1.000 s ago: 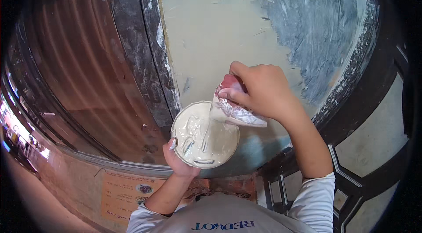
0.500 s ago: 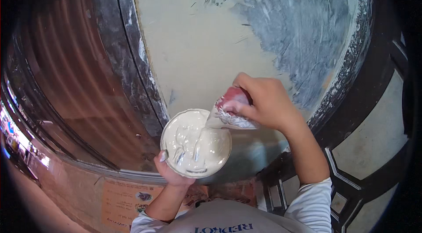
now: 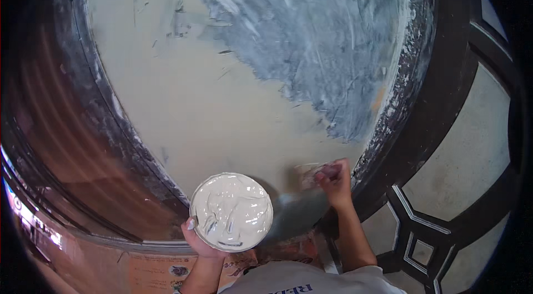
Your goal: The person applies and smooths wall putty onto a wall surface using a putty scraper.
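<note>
My left hand [image 3: 201, 242] grips a round tub [image 3: 191, 217] from its lower left side, thumb over the rim. Thick, glossy cream putty [image 3: 239, 210] fills it, with ridges and a few dark marks on top. To the right, my right hand [image 3: 336, 182] is closed around a putty scraper [image 3: 310, 176], whose handle is mostly covered by the fingers. The scraper's pale blade is at the lower part of a wall panel [image 3: 183, 94], near its right edge. Cream putty coats the panel's left and lower parts; its upper right is streaked blue-grey.
Dark, white-smeared frame strips [image 3: 397, 88] border the panel. On the right stands a dark lattice [image 3: 438, 177] with pale panes. A brown glossy surface [image 3: 66, 144] lies to the left. Below, printed orange sheets [image 3: 158, 272] lie on the reddish floor.
My right hand has taken the scraper from above the tub down to the right, onto the panel's lower part. The tub sits slightly lower and further left in view, and the view has shifted right.
</note>
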`<control>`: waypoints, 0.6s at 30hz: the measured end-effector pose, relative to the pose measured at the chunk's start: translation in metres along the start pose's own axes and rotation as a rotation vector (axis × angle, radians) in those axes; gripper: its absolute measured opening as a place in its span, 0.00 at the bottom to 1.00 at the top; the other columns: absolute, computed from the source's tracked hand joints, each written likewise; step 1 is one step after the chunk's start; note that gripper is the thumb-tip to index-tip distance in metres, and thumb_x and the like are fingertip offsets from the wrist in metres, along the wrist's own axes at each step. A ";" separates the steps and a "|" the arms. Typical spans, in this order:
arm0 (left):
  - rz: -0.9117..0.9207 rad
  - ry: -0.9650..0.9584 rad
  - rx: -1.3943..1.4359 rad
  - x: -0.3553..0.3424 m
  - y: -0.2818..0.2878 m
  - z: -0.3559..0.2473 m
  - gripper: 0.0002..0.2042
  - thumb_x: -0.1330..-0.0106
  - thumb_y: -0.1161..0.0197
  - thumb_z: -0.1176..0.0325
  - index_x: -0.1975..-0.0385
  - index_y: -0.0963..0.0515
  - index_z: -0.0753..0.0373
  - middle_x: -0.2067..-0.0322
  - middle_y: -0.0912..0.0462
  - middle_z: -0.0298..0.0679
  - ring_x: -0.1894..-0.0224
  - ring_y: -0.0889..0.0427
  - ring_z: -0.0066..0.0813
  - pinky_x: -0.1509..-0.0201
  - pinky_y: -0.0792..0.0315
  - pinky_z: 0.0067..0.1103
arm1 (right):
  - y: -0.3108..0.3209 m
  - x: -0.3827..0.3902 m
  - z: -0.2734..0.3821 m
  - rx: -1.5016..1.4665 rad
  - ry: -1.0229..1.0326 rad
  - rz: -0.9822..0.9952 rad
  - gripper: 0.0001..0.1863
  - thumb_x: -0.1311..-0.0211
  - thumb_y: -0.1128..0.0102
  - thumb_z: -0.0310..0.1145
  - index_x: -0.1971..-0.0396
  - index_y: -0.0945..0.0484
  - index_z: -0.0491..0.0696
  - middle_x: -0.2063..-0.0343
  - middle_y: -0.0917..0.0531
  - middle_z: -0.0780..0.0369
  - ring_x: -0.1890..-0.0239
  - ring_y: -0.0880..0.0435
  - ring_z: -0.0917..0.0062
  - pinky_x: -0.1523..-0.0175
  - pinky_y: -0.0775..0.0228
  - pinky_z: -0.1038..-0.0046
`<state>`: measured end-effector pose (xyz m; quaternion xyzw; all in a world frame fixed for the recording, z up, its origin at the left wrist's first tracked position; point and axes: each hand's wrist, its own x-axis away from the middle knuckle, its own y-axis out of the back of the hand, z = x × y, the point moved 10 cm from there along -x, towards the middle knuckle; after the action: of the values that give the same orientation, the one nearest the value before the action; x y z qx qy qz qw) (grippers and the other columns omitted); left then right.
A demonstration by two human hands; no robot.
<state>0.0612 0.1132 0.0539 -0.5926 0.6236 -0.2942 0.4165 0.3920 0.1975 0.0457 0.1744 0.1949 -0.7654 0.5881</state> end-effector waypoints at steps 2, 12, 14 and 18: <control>0.052 0.041 -0.009 -0.001 -0.007 0.014 0.37 0.41 0.53 0.44 0.36 0.38 0.65 0.39 0.32 0.51 0.40 0.30 0.50 0.38 0.32 0.43 | 0.023 -0.007 -0.008 -0.139 -0.055 -0.024 0.17 0.44 0.32 0.27 0.63 0.34 0.46 0.67 0.24 0.63 0.67 0.21 0.80 0.61 0.28 0.77; -0.023 0.124 -0.064 -0.004 -0.001 0.071 0.37 0.41 0.53 0.44 0.37 0.35 0.65 0.41 0.30 0.50 0.41 0.28 0.48 0.40 0.30 0.41 | 0.052 -0.050 -0.001 0.199 -0.155 -0.196 0.20 0.42 0.31 0.40 0.62 0.31 0.44 0.63 0.24 0.64 0.63 0.26 0.82 0.56 0.31 0.77; -0.070 0.142 -0.065 -0.003 0.003 0.076 0.37 0.41 0.53 0.43 0.37 0.35 0.65 0.41 0.30 0.50 0.41 0.29 0.48 0.40 0.30 0.41 | 0.078 -0.050 0.001 0.324 -0.054 -0.387 0.22 0.43 0.31 0.41 0.60 0.31 0.43 0.64 0.24 0.63 0.64 0.26 0.82 0.57 0.31 0.77; -0.059 0.150 -0.105 0.001 -0.001 0.078 0.37 0.42 0.53 0.43 0.37 0.36 0.66 0.40 0.31 0.50 0.41 0.29 0.48 0.39 0.31 0.41 | 0.103 -0.040 -0.016 -0.077 0.026 -0.407 0.19 0.40 0.34 0.35 0.57 0.32 0.43 0.62 0.24 0.63 0.61 0.25 0.81 0.56 0.30 0.76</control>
<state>0.1291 0.1223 0.0176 -0.6080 0.6497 -0.3170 0.3282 0.5026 0.2151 0.0417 0.1189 0.2628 -0.8580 0.4251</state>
